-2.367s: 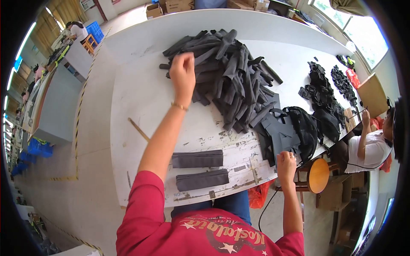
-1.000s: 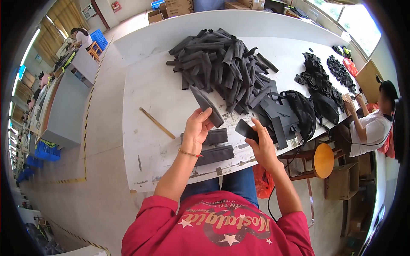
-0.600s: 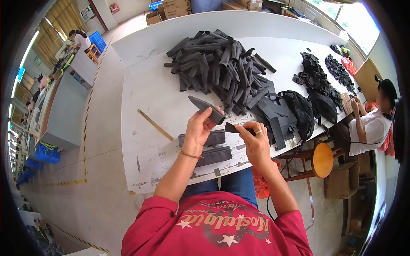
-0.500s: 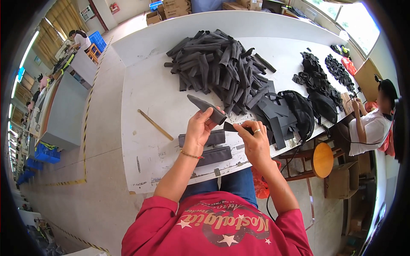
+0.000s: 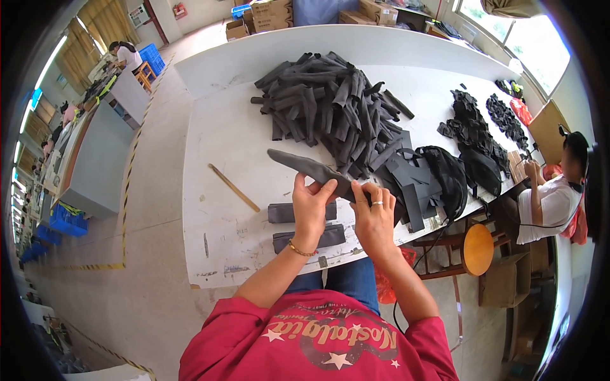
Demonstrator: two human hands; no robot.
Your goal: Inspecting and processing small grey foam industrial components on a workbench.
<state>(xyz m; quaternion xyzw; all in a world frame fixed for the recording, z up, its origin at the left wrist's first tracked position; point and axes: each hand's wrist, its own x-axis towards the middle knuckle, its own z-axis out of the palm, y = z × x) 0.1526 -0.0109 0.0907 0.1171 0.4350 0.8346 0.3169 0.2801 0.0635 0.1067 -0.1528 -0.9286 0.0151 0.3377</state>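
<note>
My left hand is closed around a dark grey fabric sleeve, which points up and to the left above the table. At the sleeve's lower right end, my right hand is closed, thumb and fingers pinching there. The dark flat piece it held is mostly hidden by the fingers, and I cannot tell how far it sits inside the sleeve. Two more grey sleeves, an upper one and a lower one, lie flat below my hands near the table edge.
A large heap of grey sleeves covers the table's middle. Flat dark sheets and a black bag lie to the right, a wooden stick to the left. A co-worker sits at far right, beyond a round stool.
My hands have come together at the sleeve's end, and the gap between sleeve and flat piece has closed. The sleeve's tip has moved left. The view has shifted slightly.
</note>
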